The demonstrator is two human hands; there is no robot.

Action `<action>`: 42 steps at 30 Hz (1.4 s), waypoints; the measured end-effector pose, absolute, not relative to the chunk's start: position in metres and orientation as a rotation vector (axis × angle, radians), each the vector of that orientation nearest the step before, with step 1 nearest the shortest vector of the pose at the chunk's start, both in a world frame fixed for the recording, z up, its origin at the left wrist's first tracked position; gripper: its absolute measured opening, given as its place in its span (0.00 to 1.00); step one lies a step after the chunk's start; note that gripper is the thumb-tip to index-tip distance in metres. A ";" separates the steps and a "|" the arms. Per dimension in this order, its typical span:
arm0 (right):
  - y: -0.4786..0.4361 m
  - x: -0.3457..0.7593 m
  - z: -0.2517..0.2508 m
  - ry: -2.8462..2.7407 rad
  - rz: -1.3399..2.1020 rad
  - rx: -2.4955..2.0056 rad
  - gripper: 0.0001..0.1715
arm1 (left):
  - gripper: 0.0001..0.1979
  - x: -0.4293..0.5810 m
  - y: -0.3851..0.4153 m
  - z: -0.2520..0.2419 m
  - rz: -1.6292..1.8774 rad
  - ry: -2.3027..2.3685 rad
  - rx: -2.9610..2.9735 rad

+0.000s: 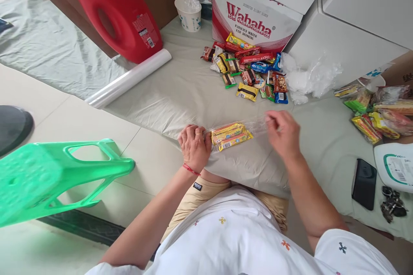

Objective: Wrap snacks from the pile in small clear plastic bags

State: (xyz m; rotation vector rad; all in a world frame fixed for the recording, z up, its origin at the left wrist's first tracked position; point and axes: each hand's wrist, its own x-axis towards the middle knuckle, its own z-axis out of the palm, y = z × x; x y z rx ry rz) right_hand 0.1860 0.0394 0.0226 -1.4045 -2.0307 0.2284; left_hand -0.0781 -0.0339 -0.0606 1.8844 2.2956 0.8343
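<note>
A clear plastic bag point(238, 131) with yellow snack packets point(229, 135) inside lies stretched over the grey sheet in front of me. My left hand point(194, 146) is closed on the bag's left end, next to the packets. My right hand point(282, 133) pinches the bag's open right end, fingers pressed together. Beyond the bag lies a heap of loose snack packets point(248, 66) in several colours.
A Wahaha carton point(254, 15) and white boxes point(351, 25) stand behind the heap. A red jug point(112, 8), film roll point(129, 78) and paper cup point(189, 13) sit left. Bagged snacks point(380, 114), phone point(364, 182), keys point(392, 204) lie right. A green stool point(54, 178) stands at left.
</note>
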 end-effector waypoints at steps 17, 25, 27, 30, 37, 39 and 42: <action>0.009 0.120 -0.035 -2.579 0.369 -1.023 0.26 | 0.13 -0.108 -0.052 -0.016 0.799 1.910 1.522; 0.010 0.120 -0.033 -2.541 0.448 -1.004 0.26 | 0.16 -0.059 -0.021 0.010 0.976 1.642 1.046; 0.012 0.121 -0.033 -2.524 0.492 -0.997 0.26 | 0.15 -0.047 -0.014 0.009 0.903 1.755 1.258; 0.017 0.124 -0.035 -2.448 0.584 -0.978 0.35 | 0.12 -0.040 -0.007 0.005 0.763 1.817 1.511; 0.028 0.125 -0.037 -2.298 0.773 -0.965 0.51 | 0.18 -0.050 -0.004 -0.007 0.613 1.649 1.732; 0.029 0.128 -0.034 -2.287 0.810 -0.933 0.46 | 0.17 -0.049 -0.006 -0.009 0.551 1.711 1.831; 0.026 0.134 -0.025 -2.234 0.827 -0.942 0.36 | 0.16 -0.044 -0.010 -0.013 0.481 1.888 1.911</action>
